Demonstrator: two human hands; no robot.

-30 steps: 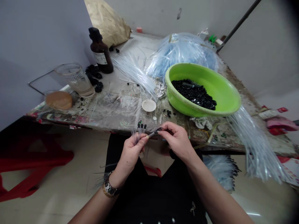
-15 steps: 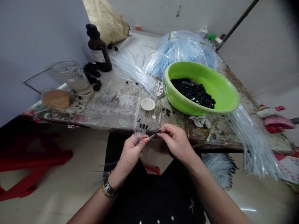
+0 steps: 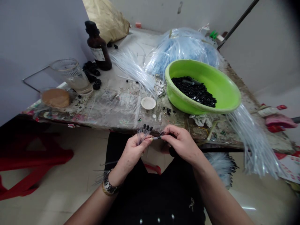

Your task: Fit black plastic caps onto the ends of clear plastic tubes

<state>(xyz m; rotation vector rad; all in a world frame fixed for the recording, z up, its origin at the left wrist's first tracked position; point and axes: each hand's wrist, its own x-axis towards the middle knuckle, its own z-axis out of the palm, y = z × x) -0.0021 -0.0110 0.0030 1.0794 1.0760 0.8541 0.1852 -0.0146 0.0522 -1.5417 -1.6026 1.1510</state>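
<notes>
In the head view, my left hand (image 3: 134,151) is closed around a small bundle of clear plastic tubes (image 3: 140,135). Black fittings (image 3: 147,127) sit on several of the tube ends, and other ends are bare. One tube points to the right between my left thumb and finger. At its end is a black fitting (image 3: 160,137), pinched by the fingertips of my right hand (image 3: 179,142). How far the fitting sits on the tube is too small to tell. Behind my hands, a small white dish (image 3: 148,103) lies on the table, with loose black pieces (image 3: 168,110) near it.
A green basin (image 3: 203,64) holds many black fittings. Behind it lies a large heap of clear tubes (image 3: 185,47); more tubes (image 3: 255,143) hang over the right edge. At left stand a brown bottle (image 3: 99,53), a glass jar (image 3: 78,79) and a brown lump (image 3: 55,97). A red stool (image 3: 53,159) stands below.
The held tube has turned from slanting to nearly level. My right hand has shifted slightly right and down, and the bundle in my left hand has tipped to the right.
</notes>
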